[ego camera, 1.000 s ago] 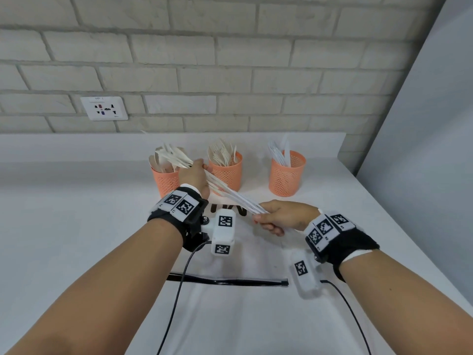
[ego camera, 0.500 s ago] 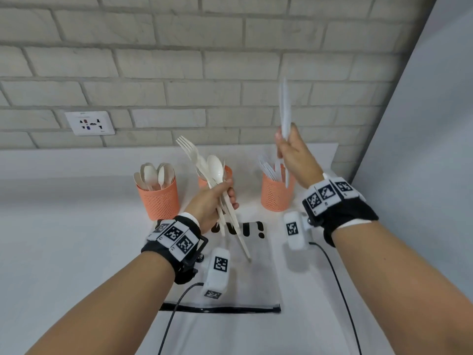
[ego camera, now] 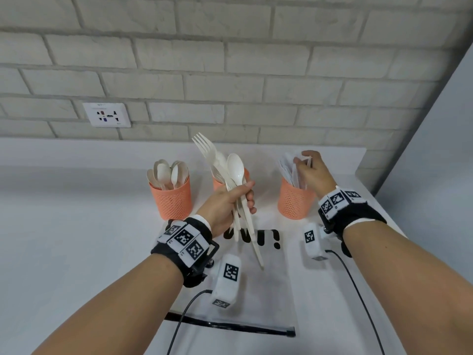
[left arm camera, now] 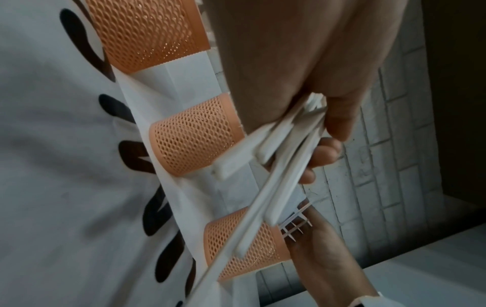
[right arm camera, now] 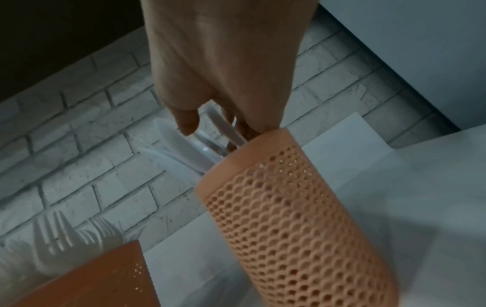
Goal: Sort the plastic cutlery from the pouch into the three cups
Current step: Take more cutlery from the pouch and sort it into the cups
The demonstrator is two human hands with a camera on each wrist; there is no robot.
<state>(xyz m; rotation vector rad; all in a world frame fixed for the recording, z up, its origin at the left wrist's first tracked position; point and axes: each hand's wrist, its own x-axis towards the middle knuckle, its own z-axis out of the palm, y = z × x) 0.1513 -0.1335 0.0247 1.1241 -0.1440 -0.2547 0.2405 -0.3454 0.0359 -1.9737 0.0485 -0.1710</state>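
Gripping cutlery bundle (ego camera: 236, 190), left-hand fingers (ego camera: 252, 201) around handles (heads up).

My right hand (right arm camera: 223, 62) over orange mesh cup (right arm camera: 302, 218), fingers on white knives (right arm camera: 184, 149) inside, forks (right arm camera: 79, 238) in neighbouring cup (right arm camera: 100, 278).

Middle cup (ego camera: 217, 184) mostly hidden behind left hand (ego camera: 225, 206) and its bundle of cutlery (ego camera: 231, 175). Right fingertips (ego camera: 298, 160) buried among knives (ego camera: 288, 166) in right cup (ego camera: 294, 201); grip on any knife impossible to judge. Pouch (ego camera: 266, 293) lettering partly covered by cutlery handles. Forks (right arm camera: 65, 234) blurred in right wrist view.
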